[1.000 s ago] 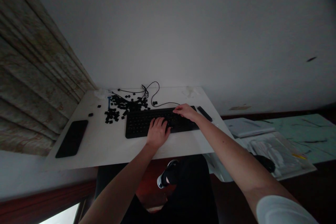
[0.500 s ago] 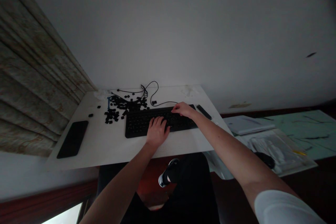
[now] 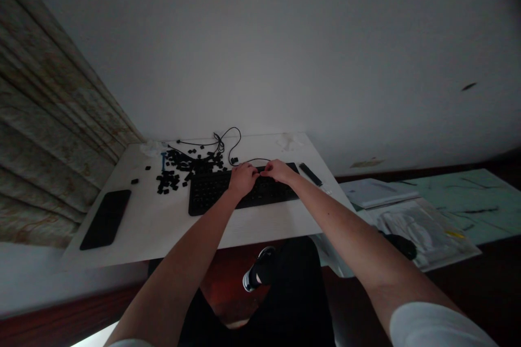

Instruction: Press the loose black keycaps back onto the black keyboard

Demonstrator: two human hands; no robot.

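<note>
From the head camera, the left hand (image 3: 243,180) has slid up the black keyboard (image 3: 211,196) to meet the right hand (image 3: 279,171). Both curl narrow over its upper keys, almost touching; whether they pinch anything, I cannot tell. The keyboard lies on the white counter (image 3: 142,227), with loose black keycaps (image 3: 175,171) heaped just beside it, a thin black cable (image 3: 228,143) behind, and a phone (image 3: 106,219) further left.
</note>
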